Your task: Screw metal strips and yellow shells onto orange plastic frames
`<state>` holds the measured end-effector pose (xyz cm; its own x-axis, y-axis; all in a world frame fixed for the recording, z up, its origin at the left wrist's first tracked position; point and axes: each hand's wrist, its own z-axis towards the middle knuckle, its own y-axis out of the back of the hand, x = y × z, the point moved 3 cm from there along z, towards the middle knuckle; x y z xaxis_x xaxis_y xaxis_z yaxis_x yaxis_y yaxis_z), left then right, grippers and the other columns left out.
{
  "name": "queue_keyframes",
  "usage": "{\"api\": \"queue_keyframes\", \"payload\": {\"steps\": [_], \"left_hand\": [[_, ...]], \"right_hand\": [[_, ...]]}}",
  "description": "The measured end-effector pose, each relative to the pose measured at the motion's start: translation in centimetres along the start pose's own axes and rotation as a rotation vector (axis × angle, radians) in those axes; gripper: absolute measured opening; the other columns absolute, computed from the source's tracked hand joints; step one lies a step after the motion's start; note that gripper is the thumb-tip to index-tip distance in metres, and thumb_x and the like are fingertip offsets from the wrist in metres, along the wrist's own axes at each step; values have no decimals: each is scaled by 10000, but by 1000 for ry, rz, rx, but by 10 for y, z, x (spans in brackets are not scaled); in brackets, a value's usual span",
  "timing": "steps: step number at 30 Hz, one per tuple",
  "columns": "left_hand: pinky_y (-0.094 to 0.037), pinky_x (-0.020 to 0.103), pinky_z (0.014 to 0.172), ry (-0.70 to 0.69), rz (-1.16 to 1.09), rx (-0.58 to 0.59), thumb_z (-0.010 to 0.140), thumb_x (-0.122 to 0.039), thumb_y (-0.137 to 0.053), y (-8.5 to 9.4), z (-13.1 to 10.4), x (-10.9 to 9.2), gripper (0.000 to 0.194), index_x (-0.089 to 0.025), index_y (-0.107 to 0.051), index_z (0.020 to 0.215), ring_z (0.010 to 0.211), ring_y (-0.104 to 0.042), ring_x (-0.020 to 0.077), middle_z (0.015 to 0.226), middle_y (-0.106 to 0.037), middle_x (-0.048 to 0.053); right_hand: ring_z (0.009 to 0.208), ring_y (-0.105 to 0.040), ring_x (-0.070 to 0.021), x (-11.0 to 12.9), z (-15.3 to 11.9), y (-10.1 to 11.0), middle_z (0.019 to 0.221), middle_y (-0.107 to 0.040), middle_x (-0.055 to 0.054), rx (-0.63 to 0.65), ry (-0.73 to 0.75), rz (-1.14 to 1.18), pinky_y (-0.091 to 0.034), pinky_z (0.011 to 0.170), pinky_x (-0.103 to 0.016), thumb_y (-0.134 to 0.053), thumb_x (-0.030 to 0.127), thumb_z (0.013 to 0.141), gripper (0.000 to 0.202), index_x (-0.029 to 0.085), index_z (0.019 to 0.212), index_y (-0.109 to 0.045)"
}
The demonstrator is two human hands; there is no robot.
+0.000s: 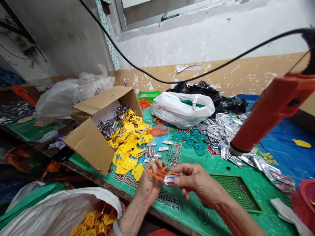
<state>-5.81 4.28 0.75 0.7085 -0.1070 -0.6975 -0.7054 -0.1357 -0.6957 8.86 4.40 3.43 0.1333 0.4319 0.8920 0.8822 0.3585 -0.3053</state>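
Note:
My left hand (149, 185), palm turned up, has its fingers closed on an orange plastic piece (159, 174) near the table's front edge. My right hand (190, 178) pinches a small silvery metal clip (169, 179) between thumb and fingers, against the right side of the orange piece. Just beyond my hands lie loose metal clips (151, 152). To their left is a pile of yellow plastic pieces (128, 144). Green pieces (194, 141) and a large heap of silvery clips (221, 131) lie farther right.
An open cardboard box (90, 144) tips toward the yellow pile. A white bag (180, 111) stands behind. An orange-red tool (268, 114) hangs at right, above a green tray (237, 191). A sack (61, 209) sits front left.

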Motion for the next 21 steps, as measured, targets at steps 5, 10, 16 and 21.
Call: {"api": "queue_keyframes", "payload": {"steps": [5,10,16,21], "left_hand": [[-467,192,722,-277,430,-167,682,-87,-659,15,-3,-21,134,-203,-711,725,958,-561,168,1079,-604,28],[-492,249,700,-426,1036,140,731,-113,-677,-15,-27,-50,407,-285,-707,1098,736,-610,162,1253,-612,60],[-484,260,768,-292,1073,408,816,-164,-624,-39,-26,-38,226,-254,-756,976,841,-633,207,876,-737,47],[-491,212,653,-101,883,330,846,-235,-612,-28,-23,-27,242,-234,-737,1054,713,-627,160,836,-726,32]], "right_hand": [[420,-472,-77,9,-2,4,559,-569,40,-121,101,-136,-398,396,-206,-741,324,625,199,174,738,-673],[456,-452,-81,15,-6,7,588,-595,24,-148,213,-276,-363,433,-210,-716,311,667,166,188,779,-713],[622,-561,-127,14,-12,4,748,-667,-11,-156,473,-522,-460,560,-249,-655,270,782,102,210,856,-691],[628,-588,-131,21,-30,-3,720,-630,-9,-337,907,-829,-495,567,-246,-603,179,837,67,217,890,-617]]}}
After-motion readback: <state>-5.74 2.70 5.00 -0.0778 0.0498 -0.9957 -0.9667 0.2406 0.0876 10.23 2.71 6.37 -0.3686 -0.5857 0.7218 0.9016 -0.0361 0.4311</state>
